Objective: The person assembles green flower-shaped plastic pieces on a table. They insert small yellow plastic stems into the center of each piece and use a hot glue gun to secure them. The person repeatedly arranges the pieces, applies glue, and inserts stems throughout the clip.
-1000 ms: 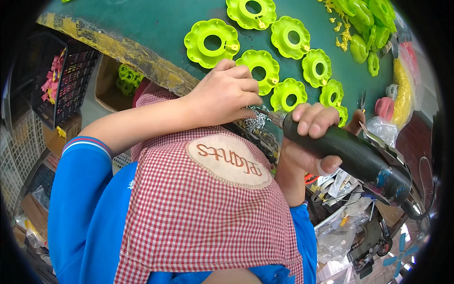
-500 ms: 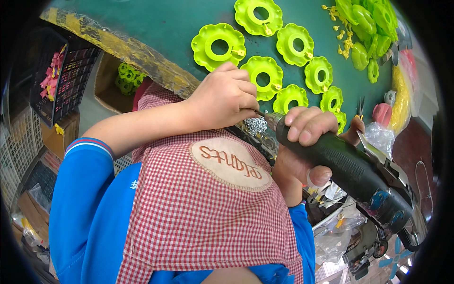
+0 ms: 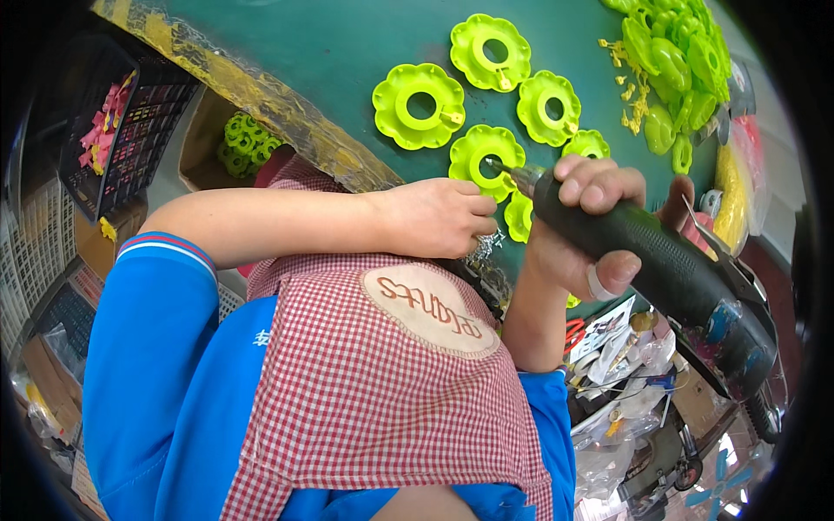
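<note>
- Head view, far left: a dark plastic crate (image 3: 104, 130) holding pink pieces sits below the green tabletop (image 3: 347, 52), with a cardboard box of lime-green rings (image 3: 248, 143) beside it.
- Centre: the left hand (image 3: 439, 217) is clenched at the tabletop's edge, just beside a small heap of silvery screws (image 3: 485, 247); whether it pinches one cannot be told.
- Right: the right hand (image 3: 582, 226) grips a black electric screwdriver (image 3: 660, 260), whose tip has come up over the next lime-green flower-shaped plastic disc (image 3: 486, 156) since a second ago, suggesting work moving along the row.
- Far right: loose lime-green plastic parts (image 3: 678, 61) lie heaped.
</note>
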Demonstrator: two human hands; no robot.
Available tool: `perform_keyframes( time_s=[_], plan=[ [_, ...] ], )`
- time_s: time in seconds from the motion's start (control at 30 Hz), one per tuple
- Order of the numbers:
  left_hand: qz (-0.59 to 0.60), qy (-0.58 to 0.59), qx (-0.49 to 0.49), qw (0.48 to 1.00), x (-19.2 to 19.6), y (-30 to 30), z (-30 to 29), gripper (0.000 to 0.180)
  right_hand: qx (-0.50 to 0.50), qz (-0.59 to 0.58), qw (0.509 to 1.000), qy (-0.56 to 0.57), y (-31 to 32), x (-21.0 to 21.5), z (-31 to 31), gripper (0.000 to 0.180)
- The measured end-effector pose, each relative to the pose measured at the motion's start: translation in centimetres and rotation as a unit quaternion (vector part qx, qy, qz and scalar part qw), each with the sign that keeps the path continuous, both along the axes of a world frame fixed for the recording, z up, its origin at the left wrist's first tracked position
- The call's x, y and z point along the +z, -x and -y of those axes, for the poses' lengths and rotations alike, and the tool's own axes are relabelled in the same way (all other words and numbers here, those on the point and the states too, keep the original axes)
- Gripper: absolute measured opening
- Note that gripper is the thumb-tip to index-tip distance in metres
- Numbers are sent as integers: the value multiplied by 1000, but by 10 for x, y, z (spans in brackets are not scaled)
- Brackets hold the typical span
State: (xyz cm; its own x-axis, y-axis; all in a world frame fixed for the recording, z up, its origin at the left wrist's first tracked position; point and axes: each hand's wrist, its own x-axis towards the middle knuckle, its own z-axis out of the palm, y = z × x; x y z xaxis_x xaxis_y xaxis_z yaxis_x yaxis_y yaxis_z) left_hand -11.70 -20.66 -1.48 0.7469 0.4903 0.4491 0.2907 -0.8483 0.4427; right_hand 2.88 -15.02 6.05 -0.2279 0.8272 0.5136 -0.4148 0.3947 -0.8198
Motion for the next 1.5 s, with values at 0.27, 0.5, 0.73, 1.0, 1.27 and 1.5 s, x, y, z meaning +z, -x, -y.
perform_keyframes(
  time_s=[0.27,0.5,0.73,1.0,1.27,1.5],
  plan=[
    [31,57,126,990,21,33,2,13,-35,73,995,49,38,-11,-16,91],
    [35,-12,328,944,-1,64,-24,17,-37,2,993,110,54,-18,-22,87],
    [38,7,346,938,0,65,-27,14,32,-18,993,116,49,-28,-28,92],
    [53,-33,297,953,7,57,-44,19,24,-54,995,79,35,3,-28,108],
    [85,30,308,947,13,47,-68,16,72,-24,997,25,19,7,-47,85],
    [83,2,256,963,17,51,-88,19,51,-18,998,19,16,5,-58,84]
  ],
)
